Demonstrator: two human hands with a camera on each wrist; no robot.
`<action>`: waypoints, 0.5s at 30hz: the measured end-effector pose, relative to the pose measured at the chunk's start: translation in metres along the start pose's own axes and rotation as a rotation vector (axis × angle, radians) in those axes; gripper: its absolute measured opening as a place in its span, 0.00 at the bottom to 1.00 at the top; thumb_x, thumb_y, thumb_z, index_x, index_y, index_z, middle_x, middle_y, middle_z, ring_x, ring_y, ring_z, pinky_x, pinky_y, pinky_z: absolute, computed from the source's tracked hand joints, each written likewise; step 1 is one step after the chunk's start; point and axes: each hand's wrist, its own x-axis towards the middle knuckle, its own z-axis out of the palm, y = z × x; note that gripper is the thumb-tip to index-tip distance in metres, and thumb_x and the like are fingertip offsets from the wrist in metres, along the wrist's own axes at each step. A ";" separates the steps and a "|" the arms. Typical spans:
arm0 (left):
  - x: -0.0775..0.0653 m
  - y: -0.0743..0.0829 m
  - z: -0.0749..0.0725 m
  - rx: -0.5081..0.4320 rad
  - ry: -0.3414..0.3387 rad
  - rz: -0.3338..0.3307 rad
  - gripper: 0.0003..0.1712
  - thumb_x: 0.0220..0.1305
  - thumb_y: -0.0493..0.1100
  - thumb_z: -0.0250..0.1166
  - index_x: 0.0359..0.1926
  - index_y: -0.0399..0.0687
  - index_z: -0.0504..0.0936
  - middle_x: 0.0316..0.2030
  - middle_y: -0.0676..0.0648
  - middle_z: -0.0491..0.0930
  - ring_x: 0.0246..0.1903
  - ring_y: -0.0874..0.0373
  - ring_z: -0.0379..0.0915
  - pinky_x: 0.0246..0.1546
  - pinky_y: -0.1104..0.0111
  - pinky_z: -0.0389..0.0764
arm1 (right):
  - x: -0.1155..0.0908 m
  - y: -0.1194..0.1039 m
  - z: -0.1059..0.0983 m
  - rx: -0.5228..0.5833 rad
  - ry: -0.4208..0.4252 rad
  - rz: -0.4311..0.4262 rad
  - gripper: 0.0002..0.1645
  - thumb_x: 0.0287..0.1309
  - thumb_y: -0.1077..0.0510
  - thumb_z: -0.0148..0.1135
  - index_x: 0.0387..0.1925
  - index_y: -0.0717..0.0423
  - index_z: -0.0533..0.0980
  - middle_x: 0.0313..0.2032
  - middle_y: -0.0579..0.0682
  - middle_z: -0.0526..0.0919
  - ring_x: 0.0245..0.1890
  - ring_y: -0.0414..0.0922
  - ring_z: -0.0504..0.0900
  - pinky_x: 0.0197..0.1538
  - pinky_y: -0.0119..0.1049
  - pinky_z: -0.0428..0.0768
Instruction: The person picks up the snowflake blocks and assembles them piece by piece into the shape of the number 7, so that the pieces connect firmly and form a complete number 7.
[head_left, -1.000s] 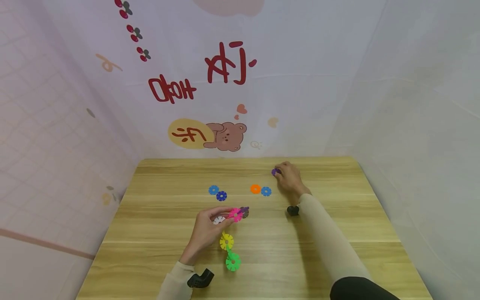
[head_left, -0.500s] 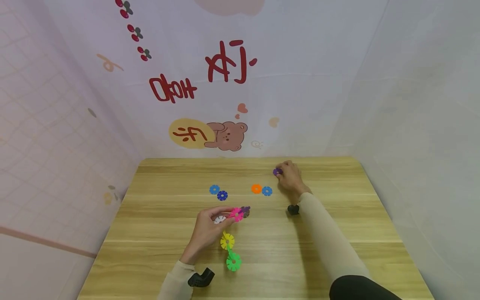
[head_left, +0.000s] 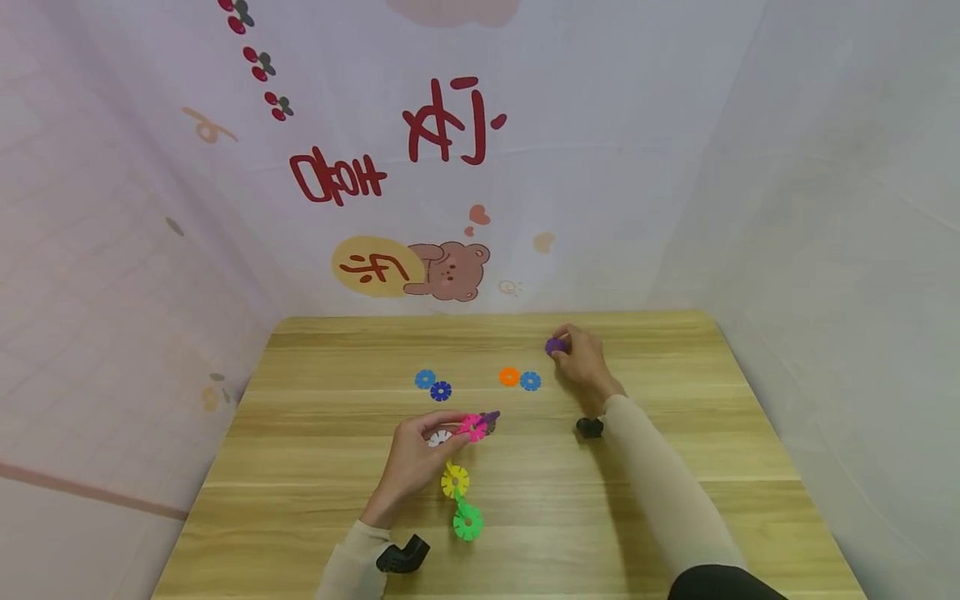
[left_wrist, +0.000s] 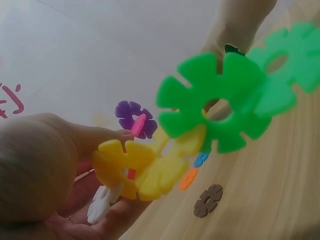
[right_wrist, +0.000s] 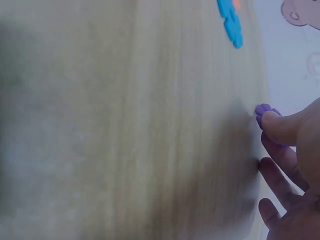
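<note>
My left hand (head_left: 420, 454) holds a chain of interlocking snowflake discs above the table. A pink disc (head_left: 473, 428) sits at its fingertips, with a purple disc (left_wrist: 135, 120) joined to it. A white disc (head_left: 439, 438) shows by the palm. Yellow discs (left_wrist: 125, 167) and green discs (left_wrist: 215, 102) hang from the chain toward the near side. Near the table's back edge, my right hand (head_left: 585, 358) pinches a separate purple snowflake disc (head_left: 555, 346) between thumb and index finger. In the right wrist view, the thumb covers part of this purple disc (right_wrist: 262, 111).
On the wooden table (head_left: 637, 517) lie an orange disc (head_left: 509, 377) beside a light blue disc (head_left: 530, 381). Farther left are another light blue disc (head_left: 425, 379) and a dark blue one (head_left: 441, 391). A brown disc (left_wrist: 208, 201) lies beneath the chain. Printed cloth walls (head_left: 600, 167) enclose the table.
The purple disc at my right hand now shows more of its face, and that hand's fingers have shifted slightly. My left hand keeps its hold on the chain, nearly still.
</note>
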 end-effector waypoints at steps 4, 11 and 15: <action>0.001 0.001 0.001 -0.007 -0.010 0.007 0.18 0.71 0.38 0.80 0.59 0.50 0.94 0.58 0.45 0.94 0.56 0.48 0.94 0.52 0.77 0.91 | -0.011 0.000 -0.002 0.077 0.031 -0.021 0.19 0.78 0.66 0.67 0.65 0.60 0.81 0.51 0.65 0.91 0.55 0.63 0.90 0.67 0.61 0.88; 0.002 0.001 0.004 -0.024 -0.010 -0.006 0.18 0.71 0.38 0.80 0.60 0.50 0.93 0.60 0.43 0.93 0.55 0.45 0.95 0.47 0.78 0.89 | -0.039 -0.012 -0.006 0.274 0.103 -0.039 0.17 0.78 0.64 0.70 0.63 0.62 0.84 0.49 0.65 0.92 0.49 0.59 0.91 0.52 0.33 0.91; 0.003 0.001 0.006 -0.038 -0.023 -0.005 0.18 0.71 0.38 0.80 0.60 0.49 0.93 0.60 0.42 0.93 0.55 0.43 0.95 0.45 0.78 0.89 | -0.060 -0.026 -0.008 0.439 0.059 -0.069 0.17 0.76 0.66 0.71 0.62 0.66 0.84 0.46 0.68 0.90 0.38 0.62 0.91 0.40 0.27 0.89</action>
